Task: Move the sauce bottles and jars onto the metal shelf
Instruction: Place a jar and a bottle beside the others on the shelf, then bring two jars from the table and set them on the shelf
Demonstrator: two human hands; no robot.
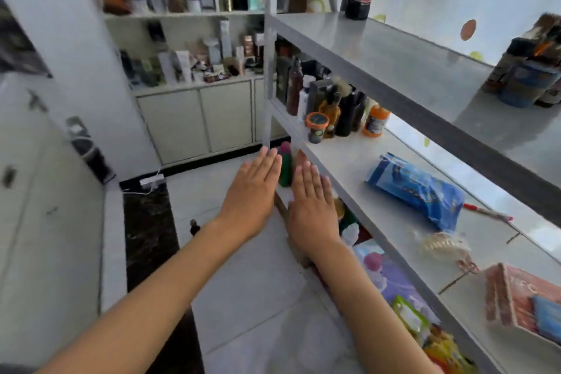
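Both my hands are stretched out flat, palms down, in front of the metal shelf [349,161]. My left hand [253,188] and my right hand [312,203] hold nothing, fingers straight. Between them, farther off, a green bottle with a pink cap [285,165] stands low by the shelf's corner. On the middle shelf's far end stand several sauce bottles and jars: a dark jar with an orange lid [316,127], an amber bottle [331,114], a black bottle [346,115], an orange-and-white bottle [375,120]. Further bottles and a blue tin [529,85] stand on the upper shelf at right.
A blue bag [419,188], a hair clip [441,244] and a reddish box [522,300] lie on the middle shelf. Colourful packets [409,313] fill the level below. A white cabinet [194,118] with bottles stands behind. A power strip [151,181] lies on the tiled floor.
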